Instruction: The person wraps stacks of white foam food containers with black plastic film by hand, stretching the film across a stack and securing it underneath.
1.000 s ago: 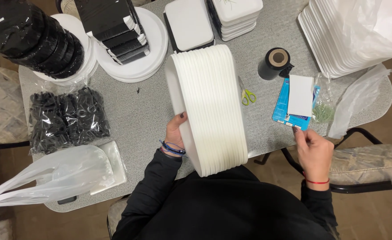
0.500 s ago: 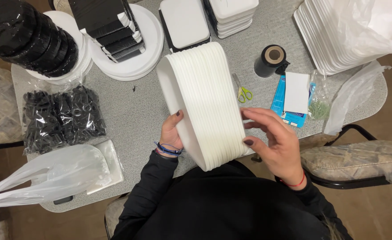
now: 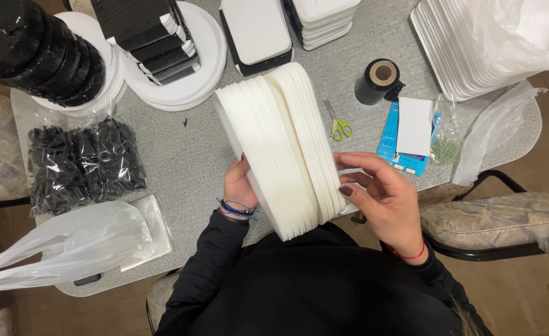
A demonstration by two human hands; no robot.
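1. Head view: a stack of white foam trays (image 3: 281,146) is held on edge above the near side of the grey speckled table (image 3: 187,155).
2. Left hand (image 3: 240,186) clasps the stack from its left face; right hand (image 3: 383,199) has its fingertips (image 3: 346,190) pressed on the outermost tray at the right, where a small batch stands fanned apart from the rest.
3. Judged from this, the step is separating a few trays from the pile; the next move calls for a light pinch, since thin foam dents and clings.
4. Trays look smooth, matte and rounded at the corners.
5. Just beyond lie yellow-handled scissors (image 3: 340,127), a black tape roll (image 3: 379,81) and a crinkly bag of black plastic pieces (image 3: 82,165).
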